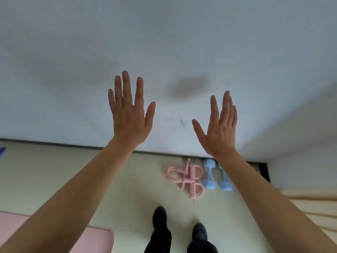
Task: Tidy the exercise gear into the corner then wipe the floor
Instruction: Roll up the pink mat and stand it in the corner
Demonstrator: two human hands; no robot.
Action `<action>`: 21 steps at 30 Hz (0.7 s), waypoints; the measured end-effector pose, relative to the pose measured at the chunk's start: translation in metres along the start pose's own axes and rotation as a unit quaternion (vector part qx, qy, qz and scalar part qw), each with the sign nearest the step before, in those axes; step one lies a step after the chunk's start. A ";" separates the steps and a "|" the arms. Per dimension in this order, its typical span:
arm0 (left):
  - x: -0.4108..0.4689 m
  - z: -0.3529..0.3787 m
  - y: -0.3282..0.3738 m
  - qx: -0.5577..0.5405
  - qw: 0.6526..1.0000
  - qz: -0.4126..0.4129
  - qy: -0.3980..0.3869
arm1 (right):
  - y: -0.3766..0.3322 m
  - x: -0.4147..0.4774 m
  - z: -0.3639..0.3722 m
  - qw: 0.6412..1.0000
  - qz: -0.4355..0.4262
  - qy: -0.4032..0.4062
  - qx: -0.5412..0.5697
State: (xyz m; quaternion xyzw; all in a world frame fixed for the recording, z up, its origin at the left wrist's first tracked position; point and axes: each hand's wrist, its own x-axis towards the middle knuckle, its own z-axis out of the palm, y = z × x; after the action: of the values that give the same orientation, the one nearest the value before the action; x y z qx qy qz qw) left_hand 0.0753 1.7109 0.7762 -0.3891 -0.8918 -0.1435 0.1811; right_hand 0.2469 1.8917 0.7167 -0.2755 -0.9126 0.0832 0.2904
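Both my hands are raised in front of the white wall with fingers straight and nothing in them: my left hand [128,112] and my right hand [219,126]. On the floor by the wall lie a pink pedal resistance band [187,178] and, right beside it, two light blue dumbbells [209,177], one partly hidden behind my right forearm. They sit near the room's corner at the right. A pink exercise mat [87,240] lies at the bottom left, partly under my left forearm.
My two feet in dark shoes [160,216] stand on the pale floor [91,179] just before the gear. A beige fabric edge [313,207] shows at the right. A small blue object [2,150] peeks in at the left edge.
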 end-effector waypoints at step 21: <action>-0.417 -0.413 -0.059 0.335 0.825 -0.436 0.131 | -0.421 -0.135 -0.154 0.806 -0.469 -0.074 0.354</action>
State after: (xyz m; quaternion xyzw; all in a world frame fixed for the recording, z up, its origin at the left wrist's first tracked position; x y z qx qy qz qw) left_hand 0.3818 1.2407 0.9566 0.1468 -0.9296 0.0503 0.3343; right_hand 0.2357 1.4645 0.9090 0.3144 -0.8567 0.2741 0.3033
